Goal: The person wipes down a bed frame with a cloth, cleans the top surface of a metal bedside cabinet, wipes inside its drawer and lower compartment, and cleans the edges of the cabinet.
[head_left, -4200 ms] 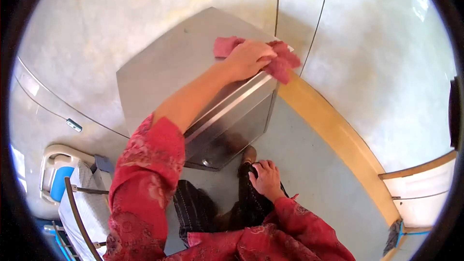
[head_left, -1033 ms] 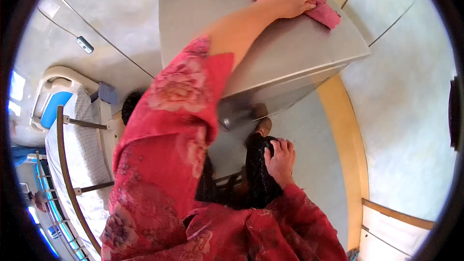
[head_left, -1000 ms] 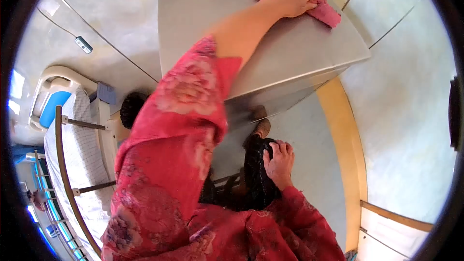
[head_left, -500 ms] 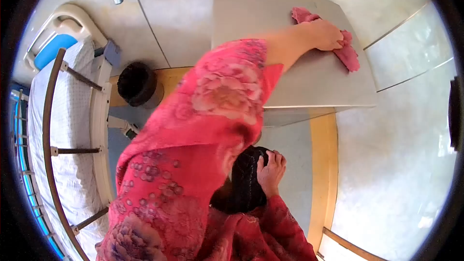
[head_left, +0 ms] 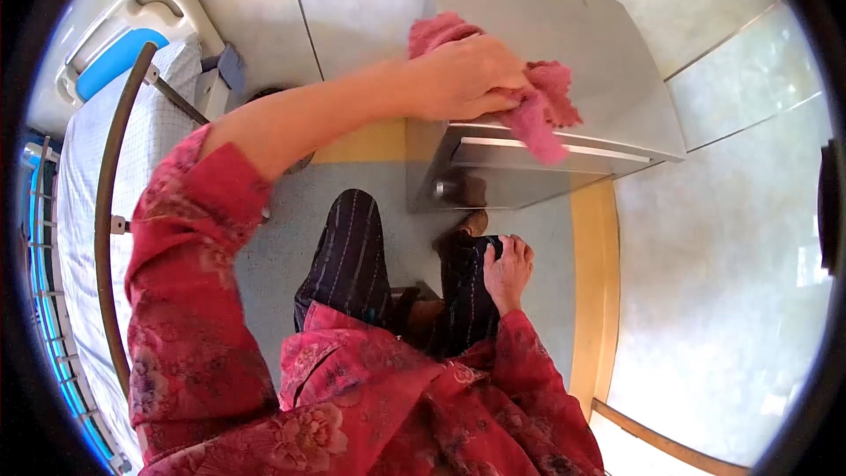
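My left hand [head_left: 476,79] is closed on a pink-red cloth [head_left: 551,97], bunched under the palm with its ends sticking out on both sides. The cloth is at the front edge of a grey bedside cabinet [head_left: 564,22], and one end hangs down over the front face near a light handle strip [head_left: 555,149]. My right hand [head_left: 508,273] rests on my right knee, in dark striped trousers [head_left: 463,300], with its fingers laid over the knee and nothing in them.
To the left stands a bed with a checked sheet [head_left: 88,229], a brown side rail [head_left: 110,159] and a blue and cream headboard [head_left: 115,62]. A black bin is mostly hidden behind my left forearm. Pale walls [head_left: 714,282] enclose the right side.
My left hand has drawn the cloth from the right part of the cabinet top leftward and toward me, to its front edge. My right hand stays on the knee. The view has shifted slightly.
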`<state>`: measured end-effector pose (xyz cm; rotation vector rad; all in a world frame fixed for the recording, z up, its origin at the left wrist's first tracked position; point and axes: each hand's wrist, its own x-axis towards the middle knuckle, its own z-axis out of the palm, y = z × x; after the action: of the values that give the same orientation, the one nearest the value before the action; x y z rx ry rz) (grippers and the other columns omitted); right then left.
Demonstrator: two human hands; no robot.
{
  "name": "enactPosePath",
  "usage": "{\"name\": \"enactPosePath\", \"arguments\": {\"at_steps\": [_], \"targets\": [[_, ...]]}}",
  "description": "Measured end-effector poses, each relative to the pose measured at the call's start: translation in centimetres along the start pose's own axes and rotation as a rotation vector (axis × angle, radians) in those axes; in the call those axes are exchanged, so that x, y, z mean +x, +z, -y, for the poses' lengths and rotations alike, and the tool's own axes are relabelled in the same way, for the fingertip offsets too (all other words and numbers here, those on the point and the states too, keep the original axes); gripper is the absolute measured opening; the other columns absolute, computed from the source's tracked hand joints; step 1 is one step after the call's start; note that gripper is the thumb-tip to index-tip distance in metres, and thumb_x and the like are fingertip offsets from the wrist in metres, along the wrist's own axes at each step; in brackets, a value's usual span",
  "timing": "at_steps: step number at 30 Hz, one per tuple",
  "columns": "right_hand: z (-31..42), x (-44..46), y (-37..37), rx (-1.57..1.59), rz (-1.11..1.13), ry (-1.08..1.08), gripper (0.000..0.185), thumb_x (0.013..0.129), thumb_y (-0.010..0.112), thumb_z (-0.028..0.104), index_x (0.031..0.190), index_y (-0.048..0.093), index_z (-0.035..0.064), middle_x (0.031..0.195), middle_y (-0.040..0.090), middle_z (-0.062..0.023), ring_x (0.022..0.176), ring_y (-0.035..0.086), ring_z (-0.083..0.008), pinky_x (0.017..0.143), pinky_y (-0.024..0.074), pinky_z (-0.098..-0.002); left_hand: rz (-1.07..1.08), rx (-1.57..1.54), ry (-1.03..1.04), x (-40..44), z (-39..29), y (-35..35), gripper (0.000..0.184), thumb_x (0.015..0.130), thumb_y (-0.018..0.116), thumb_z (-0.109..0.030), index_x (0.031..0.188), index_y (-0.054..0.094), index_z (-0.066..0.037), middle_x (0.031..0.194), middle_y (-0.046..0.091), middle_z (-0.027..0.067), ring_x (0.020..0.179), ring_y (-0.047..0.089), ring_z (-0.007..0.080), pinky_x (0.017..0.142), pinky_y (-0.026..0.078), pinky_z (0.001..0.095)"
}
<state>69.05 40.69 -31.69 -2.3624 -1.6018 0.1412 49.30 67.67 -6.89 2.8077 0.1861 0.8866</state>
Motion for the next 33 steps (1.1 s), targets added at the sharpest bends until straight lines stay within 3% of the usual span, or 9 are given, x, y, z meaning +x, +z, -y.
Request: {"name": "enactPosePath", "arguments": {"at_steps": [4,6,13,18,23,26,30,33], "targets": [[-0.5,-0.2,0.1,-0.002,0.004,0.008,0.033,0.09,0.064,0.032,0.115,0.064,0.0111,0.131,0.056,-0.0082,0.125,0.046,-0.033,0.097,0.0417,-0.0495,0.008,-0.02,0.02,-2.0,-1.7,-1.8,0.026,0.092,0.06,-0.019,0.113,0.068,-0.007,0.11,0.066,0.01,0.108,0.058,0.031,0.098,0.043,0.0412],[-0.4,0.0,0.1,0.008,0.004,0.017,0.032,0.09,0.064,0.031,0.115,0.064,0.0108,0.13,0.056,-0.0087,0.125,0.047,-0.0332,0.097,0.0417,-0.0497,0.122,-0.11,-0.049,-1.5,-0.7,-1.9,0.029,0.093,0.061,-0.019,0.119,0.065,-0.007,0.116,0.063,0.0155,0.115,0.055,0.0342,0.101,0.041,0.0438],[-0.9,0.8,0.6,0.044,-0.034,-0.032,0.031,0.087,0.065,0.026,0.113,0.065,0.0089,0.123,0.059,-0.0121,0.12,0.049,-0.0358,0.096,0.0421,-0.0504,0.163,-0.036,-0.086,5.7,7.4,1.6,0.032,0.098,0.054,-0.025,0.123,0.062,-0.007,0.117,0.062,0.0162,0.113,0.056,0.0341,0.1,0.043,0.0426],[-0.5,1.5,0.4,0.039,-0.016,-0.051,0.032,0.087,0.066,0.026,0.113,0.064,0.009,0.124,0.059,-0.0121,0.118,0.05,-0.0368,0.094,0.0429,-0.0511,0.211,0.092,-0.235,10.3,14.0,4.9,0.036,0.099,0.052,-0.03,0.128,0.06,-0.01,0.117,0.064,0.0172,0.113,0.058,0.0362,0.098,0.044,0.045],[-1.1,2.2,1.2,0.003,-0.017,-0.071,0.033,0.085,0.068,0.028,0.113,0.064,0.0112,0.123,0.059,-0.01,0.116,0.051,-0.0374,0.091,0.0448,-0.0519,0.185,0.137,-0.361,14.5,19.0,7.4,0.031,0.1,0.048,-0.037,0.11,0.061,-0.011,0.107,0.067,0.0189,0.102,0.062,0.0397,0.09,0.047,0.0498],[-1.2,2.6,1.3,-0.006,-0.012,-0.074,0.033,0.085,0.068,0.029,0.113,0.063,0.0115,0.123,0.059,-0.0105,0.116,0.052,-0.0379,0.091,0.0452,-0.0525,0.192,0.215,-0.425,17.1,22.7,9.2,0.032,0.099,0.049,-0.038,0.111,0.061,-0.011,0.106,0.067,0.0192,0.103,0.062,0.0392,0.089,0.047,0.0511],[-0.5,2.7,0.7,-0.026,-0.001,-0.062,0.033,0.086,0.067,0.029,0.114,0.063,0.0109,0.124,0.059,-0.0113,0.118,0.051,-0.0385,0.093,0.0448,-0.052,0.026,0.285,-0.472,17.7,22.6,9.5,0.033,0.099,0.048,-0.039,0.104,0.062,-0.009,0.107,0.067,0.0184,0.103,0.063,0.038,0.087,0.049,0.0514],[-0.3,2.4,0.8,0.001,0.0,-0.053,0.032,0.087,0.066,0.028,0.113,0.063,0.0104,0.125,0.059,-0.0117,0.119,0.051,-0.0381,0.093,0.0441,-0.0516,0.094,0.281,-0.53,16.8,20.9,9.0,0.031,0.099,0.049,-0.036,0.104,0.063,-0.008,0.105,0.067,0.0183,0.101,0.064,0.0388,0.088,0.049,0.0505]]}}
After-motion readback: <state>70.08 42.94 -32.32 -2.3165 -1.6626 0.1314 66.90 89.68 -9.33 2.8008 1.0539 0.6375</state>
